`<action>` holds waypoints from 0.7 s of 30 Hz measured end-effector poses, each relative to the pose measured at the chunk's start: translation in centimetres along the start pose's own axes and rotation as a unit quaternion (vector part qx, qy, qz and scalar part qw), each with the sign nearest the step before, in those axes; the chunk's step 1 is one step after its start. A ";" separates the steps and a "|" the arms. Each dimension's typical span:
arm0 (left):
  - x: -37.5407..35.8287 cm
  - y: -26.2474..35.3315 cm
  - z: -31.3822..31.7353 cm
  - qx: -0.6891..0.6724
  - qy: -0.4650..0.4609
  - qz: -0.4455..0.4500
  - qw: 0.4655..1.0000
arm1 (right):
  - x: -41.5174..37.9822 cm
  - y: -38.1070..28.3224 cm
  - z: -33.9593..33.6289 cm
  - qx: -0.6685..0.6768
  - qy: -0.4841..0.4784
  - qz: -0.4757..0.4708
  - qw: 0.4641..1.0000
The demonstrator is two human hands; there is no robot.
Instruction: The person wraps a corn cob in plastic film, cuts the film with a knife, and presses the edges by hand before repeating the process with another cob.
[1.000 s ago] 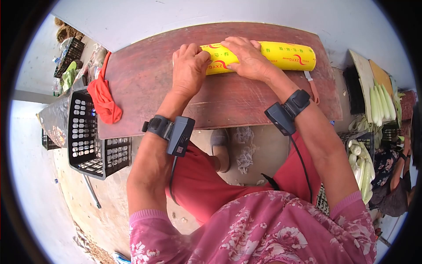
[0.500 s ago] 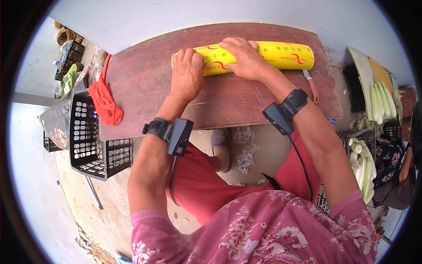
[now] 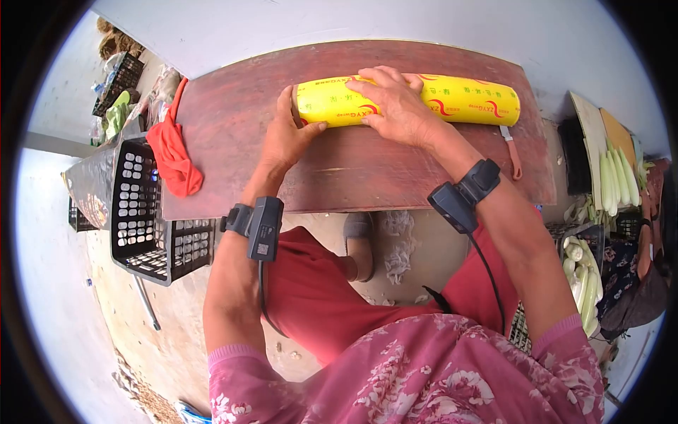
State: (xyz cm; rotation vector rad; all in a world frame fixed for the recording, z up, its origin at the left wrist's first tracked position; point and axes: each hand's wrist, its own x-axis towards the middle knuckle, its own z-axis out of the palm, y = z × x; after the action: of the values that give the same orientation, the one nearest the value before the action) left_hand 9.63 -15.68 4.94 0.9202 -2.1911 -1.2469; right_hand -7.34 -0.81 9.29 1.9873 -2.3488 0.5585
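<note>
A yellow roll with red and green print (image 3: 466, 99) lies across the far part of the dark red wooden table (image 3: 339, 166). At its left end is my left hand (image 3: 286, 131), thumb against the near side and fingers curved round the end. My right hand (image 3: 395, 102) rests over the middle of the roll, its fingers bent across the top. A small tool with a reddish handle (image 3: 513, 155) lies on the table, partly under the right end of the roll.
A red cloth (image 3: 173, 155) hangs over the table's left edge, beside a black plastic crate (image 3: 138, 212). Long pale green vegetables (image 3: 618, 177) stand at the right, with more in a basket (image 3: 583, 283) below. Another person (image 3: 635, 283) is partly visible at far right.
My left hand has moved from the top of the roll to its left end, its thumb now spread from the fingers. The roll sits slightly further right in view.
</note>
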 end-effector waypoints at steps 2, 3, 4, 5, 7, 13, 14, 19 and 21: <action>-0.3 -0.1 -0.2 0.028 -0.010 -0.001 1.000 | 0.1 -0.7 0.3 0.008 -0.006 -0.017 1.000; -0.2 -0.3 -0.2 0.026 -0.013 -0.001 1.000 | 0.1 -0.7 0.7 0.011 0.006 -0.020 1.000; -0.3 -0.4 -0.3 0.023 -0.017 0.000 1.000 | 0.0 -0.6 1.1 0.013 0.018 -0.023 0.999; -0.4 -0.4 -0.2 0.022 -0.013 0.002 1.000 | 0.0 -0.6 1.4 0.016 0.030 -0.025 0.999; -0.7 0.2 -0.3 0.019 -0.006 0.007 1.000 | -0.2 -0.8 1.4 -0.013 0.037 -0.034 0.999; -1.2 1.8 -0.7 0.004 -0.020 -0.028 0.999 | -0.5 -1.1 1.6 -0.021 0.034 -0.071 0.997; -1.2 1.4 -0.6 -0.001 -0.022 -0.024 0.999 | -0.4 -1.1 1.7 -0.013 0.026 -0.072 0.997; -1.4 1.4 -0.6 0.040 -0.007 0.000 0.999 | 0.4 -2.2 2.5 0.006 0.065 -0.051 0.997; -1.3 1.1 -0.7 0.047 -0.003 0.009 0.999 | 0.4 -2.3 2.7 -0.004 0.073 -0.059 0.996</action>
State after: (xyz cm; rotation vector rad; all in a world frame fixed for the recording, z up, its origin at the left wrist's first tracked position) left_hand 10.57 -14.73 6.17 0.9334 -2.2749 -1.1478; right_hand -4.67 -2.22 7.47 1.9918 -2.1311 0.6628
